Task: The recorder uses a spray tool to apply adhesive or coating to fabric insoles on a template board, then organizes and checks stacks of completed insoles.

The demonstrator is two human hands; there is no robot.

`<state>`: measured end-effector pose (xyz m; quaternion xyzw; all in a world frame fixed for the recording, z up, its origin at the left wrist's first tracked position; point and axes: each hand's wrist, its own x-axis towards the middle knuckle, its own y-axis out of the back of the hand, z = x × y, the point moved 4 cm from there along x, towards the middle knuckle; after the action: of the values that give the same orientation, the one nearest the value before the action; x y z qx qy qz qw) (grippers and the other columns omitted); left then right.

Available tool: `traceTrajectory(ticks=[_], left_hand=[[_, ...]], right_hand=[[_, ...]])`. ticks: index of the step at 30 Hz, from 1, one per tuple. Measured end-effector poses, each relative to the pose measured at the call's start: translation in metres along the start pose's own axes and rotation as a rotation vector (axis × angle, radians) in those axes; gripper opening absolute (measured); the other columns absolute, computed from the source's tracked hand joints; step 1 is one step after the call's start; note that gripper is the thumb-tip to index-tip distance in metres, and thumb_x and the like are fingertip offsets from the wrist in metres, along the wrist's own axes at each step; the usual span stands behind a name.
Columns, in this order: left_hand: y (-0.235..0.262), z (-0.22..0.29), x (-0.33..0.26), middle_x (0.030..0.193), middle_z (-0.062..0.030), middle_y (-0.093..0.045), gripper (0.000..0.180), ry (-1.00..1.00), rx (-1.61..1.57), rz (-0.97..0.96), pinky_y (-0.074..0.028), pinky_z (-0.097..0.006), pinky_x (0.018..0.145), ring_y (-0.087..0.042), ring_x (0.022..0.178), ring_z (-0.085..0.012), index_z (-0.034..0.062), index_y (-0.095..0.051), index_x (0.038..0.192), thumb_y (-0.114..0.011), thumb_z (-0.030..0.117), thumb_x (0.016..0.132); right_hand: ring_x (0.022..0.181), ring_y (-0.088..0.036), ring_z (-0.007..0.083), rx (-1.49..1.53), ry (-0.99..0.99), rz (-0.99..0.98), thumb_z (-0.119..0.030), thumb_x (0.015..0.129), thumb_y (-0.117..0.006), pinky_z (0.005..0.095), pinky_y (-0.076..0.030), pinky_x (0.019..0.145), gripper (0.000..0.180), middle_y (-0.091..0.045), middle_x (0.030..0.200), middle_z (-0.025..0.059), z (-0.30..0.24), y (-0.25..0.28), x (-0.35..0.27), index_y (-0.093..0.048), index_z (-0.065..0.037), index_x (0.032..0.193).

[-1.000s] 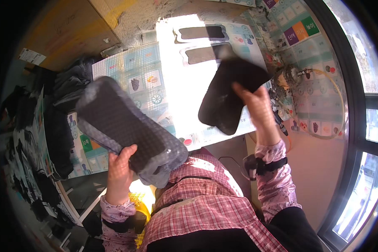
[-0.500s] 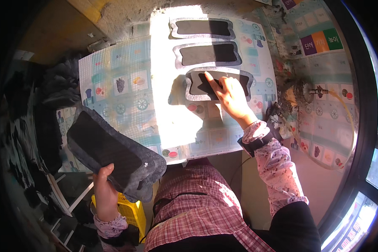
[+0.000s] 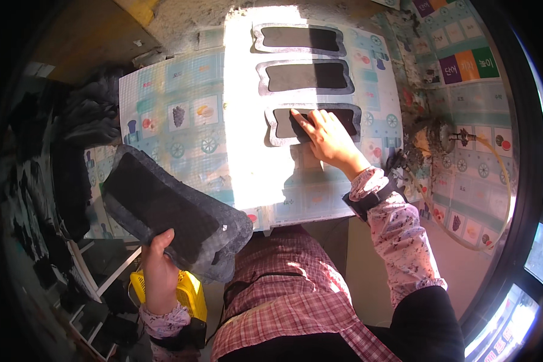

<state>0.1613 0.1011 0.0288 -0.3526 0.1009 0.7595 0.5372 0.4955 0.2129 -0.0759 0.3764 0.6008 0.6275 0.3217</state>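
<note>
My left hand [image 3: 161, 271] grips a stack of dark grey pads [image 3: 163, 208], its thumb on the upper face and the other fingers hidden beneath. Each pad is long, with a lighter grey wavy rim around a darker oblong middle. On the table, my right hand [image 3: 332, 140] rests with fingers stretched out on the nearest laid-out pad [image 3: 345, 119], the index fingertip on its dark middle. Beyond it lie a middle pad [image 3: 308, 78] and a far pad [image 3: 300, 39], roughly parallel and apart from each other.
A pale patterned sheet covers the table [image 3: 181, 151], with bright sunlight across its middle. A yellow plastic basket [image 3: 190, 292] stands below my left hand. At the right, a thin yellow hose [image 3: 501, 163] curves from a metal fitting [image 3: 461, 136] on the wall. Black-stained items [image 3: 90, 114] crowd the left.
The nearest pad now sits flatter and straighter under my right hand, whose fingers have settled lower on it. The stack in my left hand has shifted slightly right.
</note>
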Motion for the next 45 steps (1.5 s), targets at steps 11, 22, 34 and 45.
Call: traceTrajectory(ticks=[11,22,34,45], left_hand=[[-0.063,-0.009,-0.017,0.114,-0.0079,-0.052,0.032,-0.250,0.277,-0.415,-0.043,-0.028,0.089,-0.053,0.103,-0.0160,-0.0001,-0.043,0.118,-0.051,0.011,0.089],[-0.060,0.002,-0.020,0.102,-0.0072,-0.053,0.041,-0.187,0.340,-0.326,-0.050,-0.029,0.074,-0.057,0.087,-0.0140,0.0009,-0.044,0.116,-0.036,0.034,0.095],[-0.084,-0.009,-0.045,0.100,-0.0052,-0.049,0.029,-0.313,0.700,-0.268,-0.043,-0.020,0.065,-0.050,0.079,-0.0076,-0.0012,-0.044,0.115,-0.049,0.008,0.088],[-0.019,-0.003,-0.015,0.078,-0.0011,-0.058,0.007,-0.343,0.083,0.007,-0.048,-0.027,0.062,-0.058,0.068,-0.0129,0.0068,-0.055,0.088,-0.057,0.013,0.084]], right_hand=[[0.115,-0.041,0.0340,0.940,-0.060,0.125,-0.025,0.076,-0.065,0.0409,-0.034,0.096,0.064,-0.039,0.128,0.0176,-0.141,0.146,0.005,-0.037,-0.004,0.129],[0.121,-0.036,0.0340,1.113,-0.080,0.095,-0.018,0.077,-0.064,0.0392,-0.032,0.099,0.064,-0.036,0.130,0.0194,-0.142,0.161,-0.017,-0.033,-0.004,0.130],[0.070,-0.056,0.0398,0.896,-0.319,0.185,-0.006,0.086,-0.048,0.0424,-0.043,0.058,0.019,-0.056,0.076,0.0228,-0.135,0.150,-0.025,-0.047,0.003,0.103],[0.083,-0.061,0.0219,1.907,-1.247,1.091,-0.016,0.091,-0.044,0.0317,-0.050,0.077,0.025,-0.060,0.097,0.0128,-0.012,0.094,-0.121,-0.056,0.004,0.099]])
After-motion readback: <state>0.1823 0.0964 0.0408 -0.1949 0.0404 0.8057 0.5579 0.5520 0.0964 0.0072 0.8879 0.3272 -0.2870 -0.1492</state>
